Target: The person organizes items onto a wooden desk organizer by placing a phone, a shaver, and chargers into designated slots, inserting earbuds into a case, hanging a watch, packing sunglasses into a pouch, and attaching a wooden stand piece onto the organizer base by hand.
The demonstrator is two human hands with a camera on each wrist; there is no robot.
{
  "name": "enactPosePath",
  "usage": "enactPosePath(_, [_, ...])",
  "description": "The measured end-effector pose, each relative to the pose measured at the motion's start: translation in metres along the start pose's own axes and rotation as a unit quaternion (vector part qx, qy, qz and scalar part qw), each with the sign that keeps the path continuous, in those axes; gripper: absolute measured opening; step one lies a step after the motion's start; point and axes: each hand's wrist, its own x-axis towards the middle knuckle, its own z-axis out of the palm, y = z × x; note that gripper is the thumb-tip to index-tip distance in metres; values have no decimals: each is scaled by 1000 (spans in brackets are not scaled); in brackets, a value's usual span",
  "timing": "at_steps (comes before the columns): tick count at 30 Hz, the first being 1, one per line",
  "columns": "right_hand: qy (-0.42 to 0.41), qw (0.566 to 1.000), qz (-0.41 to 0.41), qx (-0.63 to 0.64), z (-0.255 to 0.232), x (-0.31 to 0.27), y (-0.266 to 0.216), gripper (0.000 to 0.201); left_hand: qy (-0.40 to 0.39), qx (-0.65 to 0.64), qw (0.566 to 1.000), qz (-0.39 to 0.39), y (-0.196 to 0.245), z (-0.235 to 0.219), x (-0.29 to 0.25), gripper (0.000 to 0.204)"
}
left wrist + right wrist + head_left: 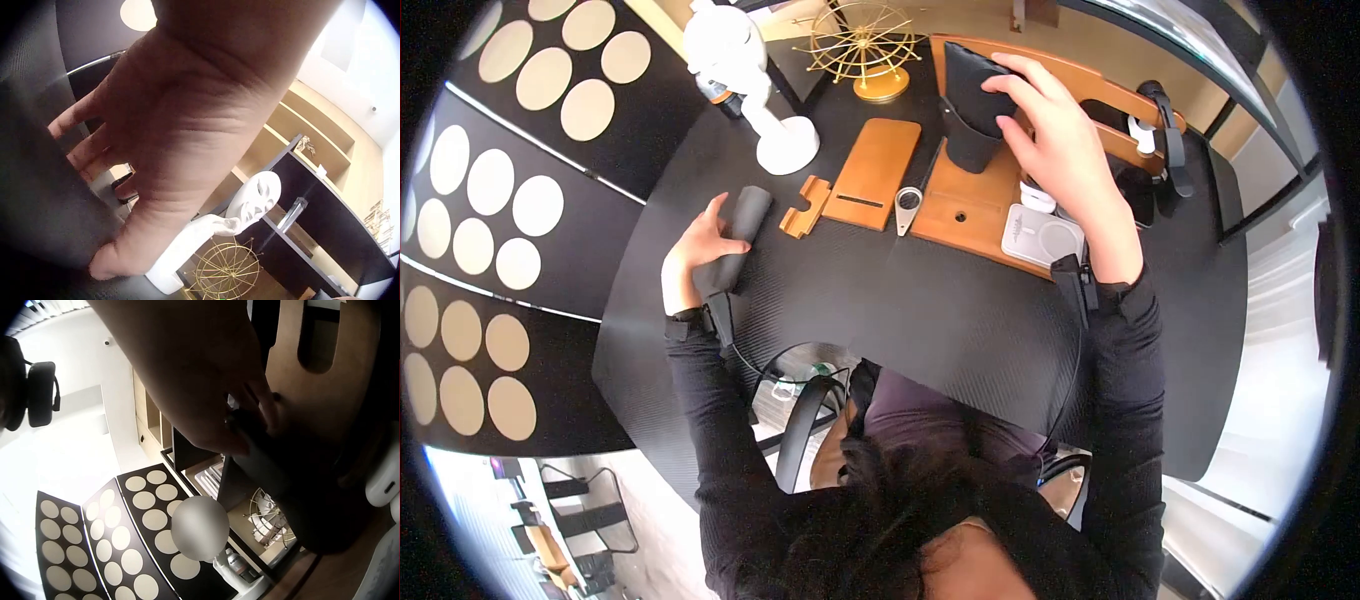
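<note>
A dark cylinder-like case (745,225) lies on the black desk at the left. My left hand (695,245) is beside it with fingers spread and the thumb over its near part. In the left wrist view the fingers (87,156) reach toward a dark surface. My right hand (1060,135) holds the edge of a black pouch-like case (975,90) between fingers and thumb. The case stands upright and tilted over the brown leather desk organizer (960,200). In the right wrist view it is very dark, and its far side is hidden.
A brown leather pad (875,170), a small brown stand (805,207) and a silver-and-black tool (907,205) lie mid-desk. Behind are a white figure sculpture (785,145) and a gold wheel ornament (865,45). White charging pad (1045,235) and headphones (1170,140) are at right.
</note>
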Motion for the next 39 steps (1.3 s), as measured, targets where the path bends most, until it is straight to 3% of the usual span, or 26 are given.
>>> enactPosePath(3, [-14,999,26,15,0,-1,0,32,49,55,995,69,-18,5,10,108])
enactPosePath(5, [6,1000,-15,-16,3,-1,5,34,158,41,977,137,-4,0,8,105])
enactPosePath(6, [14,1000,-23,-14,7,-1,8,35,146,-110,966,184,4,-2,11,100])
enactPosePath(7, [17,1000,-20,-15,8,0,10,35,145,-107,966,187,29,0,8,100])
enactPosePath(9, [20,999,-33,-22,10,0,8,36,124,-408,865,265,89,16,-1,94])
enactPosePath(11, [13,1000,-26,-11,11,-1,5,34,66,-410,854,315,141,31,2,89])
enactPosePath(13, [9,1000,-18,-5,10,0,5,33,142,-238,903,327,157,61,42,85])
enactPosePath(14, [25,999,-12,20,10,1,6,29,116,-292,902,296,198,64,24,85])
enactPosePath(15, [40,998,-5,45,10,2,8,25,89,-345,896,265,239,66,4,86])
enactPosePath(17, [58,997,-7,45,9,2,11,21,61,-434,821,367,254,97,46,88])
enactPosePath(18, [75,996,-8,51,8,3,13,18,57,-445,815,366,264,103,52,91])
enactPosePath(25, [100,993,35,59,6,6,5,16,61,-435,808,394,277,120,63,93])
enactPosePath(27, [143,989,-44,8,1,10,-3,17,88,-415,805,416,275,125,69,93])
enactPosePath(29, [143,987,-70,22,1,13,-11,17,102,-411,808,410,282,128,65,93])
enactPosePath(31, [98,988,-116,28,1,11,-25,15,117,-466,792,376,288,133,60,92])
enactPosePath(32, [97,986,-131,25,5,11,-28,12,171,-355,829,397,283,135,72,94])
enactPosePath(33, [94,987,-130,26,8,8,-30,12,171,-357,829,395,279,137,76,94])
enactPosePath(35, [-9,995,-79,60,13,1,-33,12,268,-180,806,495,274,131,73,98])
enactPosePath(36, [-24,996,-77,45,12,-1,-32,12,196,-181,838,476,265,121,70,104])
enactPosePath(37, [-25,996,-79,43,12,-2,-33,12,189,-171,826,502,257,102,57,105])
enactPosePath(39, [-76,996,-36,35,13,-4,-35,9,162,-202,839,479,238,68,51,87])
